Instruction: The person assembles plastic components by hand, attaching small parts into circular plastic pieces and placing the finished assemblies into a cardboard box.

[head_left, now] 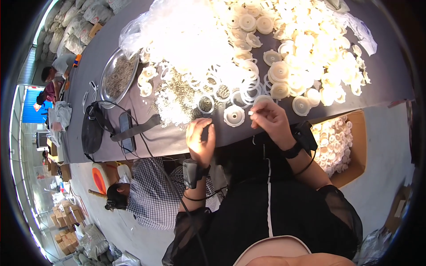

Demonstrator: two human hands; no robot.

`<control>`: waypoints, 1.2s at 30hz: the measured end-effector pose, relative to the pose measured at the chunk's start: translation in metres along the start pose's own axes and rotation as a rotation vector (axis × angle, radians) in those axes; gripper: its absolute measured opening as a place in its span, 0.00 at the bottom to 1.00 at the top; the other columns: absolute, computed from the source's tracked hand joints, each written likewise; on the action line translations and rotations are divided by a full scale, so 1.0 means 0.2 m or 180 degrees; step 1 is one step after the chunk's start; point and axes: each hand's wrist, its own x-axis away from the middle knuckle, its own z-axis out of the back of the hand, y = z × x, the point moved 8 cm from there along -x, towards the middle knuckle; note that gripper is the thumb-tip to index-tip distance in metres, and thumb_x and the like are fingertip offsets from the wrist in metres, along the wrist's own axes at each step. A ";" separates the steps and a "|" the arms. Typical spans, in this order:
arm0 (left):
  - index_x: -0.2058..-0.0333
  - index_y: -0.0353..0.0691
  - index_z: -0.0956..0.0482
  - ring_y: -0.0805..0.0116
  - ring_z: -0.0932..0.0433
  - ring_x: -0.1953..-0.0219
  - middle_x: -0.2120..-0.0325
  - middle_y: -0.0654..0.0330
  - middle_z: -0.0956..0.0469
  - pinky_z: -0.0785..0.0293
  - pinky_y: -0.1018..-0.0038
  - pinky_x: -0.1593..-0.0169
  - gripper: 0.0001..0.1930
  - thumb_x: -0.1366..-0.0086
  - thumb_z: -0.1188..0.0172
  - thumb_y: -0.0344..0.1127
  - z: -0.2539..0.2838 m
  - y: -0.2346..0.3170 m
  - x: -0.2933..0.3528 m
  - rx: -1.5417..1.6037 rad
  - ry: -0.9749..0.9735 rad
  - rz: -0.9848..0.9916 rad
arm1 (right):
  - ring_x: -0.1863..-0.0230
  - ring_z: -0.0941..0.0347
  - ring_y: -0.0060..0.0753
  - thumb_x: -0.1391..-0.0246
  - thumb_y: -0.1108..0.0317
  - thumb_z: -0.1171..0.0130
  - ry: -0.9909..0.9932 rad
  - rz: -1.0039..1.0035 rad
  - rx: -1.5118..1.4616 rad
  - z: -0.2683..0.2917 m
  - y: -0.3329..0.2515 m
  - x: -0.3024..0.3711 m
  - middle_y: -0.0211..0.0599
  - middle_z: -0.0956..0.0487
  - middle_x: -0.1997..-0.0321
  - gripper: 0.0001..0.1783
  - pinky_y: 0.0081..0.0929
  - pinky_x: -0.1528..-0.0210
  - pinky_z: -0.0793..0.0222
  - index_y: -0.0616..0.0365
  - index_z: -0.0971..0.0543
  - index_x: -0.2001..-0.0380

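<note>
My left hand (200, 141) is at the table's near edge, its fingers curled and thumb tip close to the fingertips. Whatever it pinches, if anything, is too small to make out. To its right, my right hand (274, 124) pinches a small white piece (250, 113) between thumb and fingers. A round white plastic part (234, 115) with a central hole lies flat between the hands. Just beyond are white rings (205, 104), a heap of small shiny metal pieces (179, 91) and tiny white pieces (171, 113).
Many cream plastic parts (301, 106) pile up at the right. A metal bowl (103, 91) of small pieces, a black pouch (92, 133) and a phone (127, 128) lie left. A cardboard box (358, 142) of white parts stands at right. Another person in checks (155, 190) is nearby.
</note>
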 end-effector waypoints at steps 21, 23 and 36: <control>0.71 0.43 0.21 0.63 0.30 0.71 0.76 0.62 0.30 0.35 0.70 0.65 0.09 0.54 0.39 0.26 -0.34 0.07 -0.29 -0.0652 -0.1368 -0.1290 | 0.73 0.27 0.22 0.46 0.71 0.49 -0.0025 -0.0269 -0.0504 0.04 0.03 0.02 0.33 0.24 0.71 0.09 0.18 0.68 0.30 0.63 0.26 0.62; 0.71 0.42 0.21 0.63 0.30 0.71 0.76 0.62 0.30 0.35 0.70 0.64 0.09 0.54 0.39 0.26 -0.33 0.08 -0.31 -0.0671 -0.1288 -0.1324 | 0.72 0.27 0.22 0.45 0.72 0.49 -0.0061 -0.0285 -0.0471 0.03 0.04 0.01 0.34 0.24 0.70 0.09 0.18 0.67 0.29 0.64 0.26 0.62; 0.68 0.35 0.23 0.64 0.25 0.66 0.69 0.56 0.23 0.31 0.73 0.60 0.09 0.51 0.40 0.22 -0.21 0.20 -0.26 0.0677 -0.0870 -0.0635 | 0.70 0.24 0.28 0.47 0.74 0.48 -0.0191 -0.0285 -0.0810 -0.07 0.05 -0.07 0.38 0.23 0.67 0.10 0.23 0.65 0.25 0.66 0.27 0.60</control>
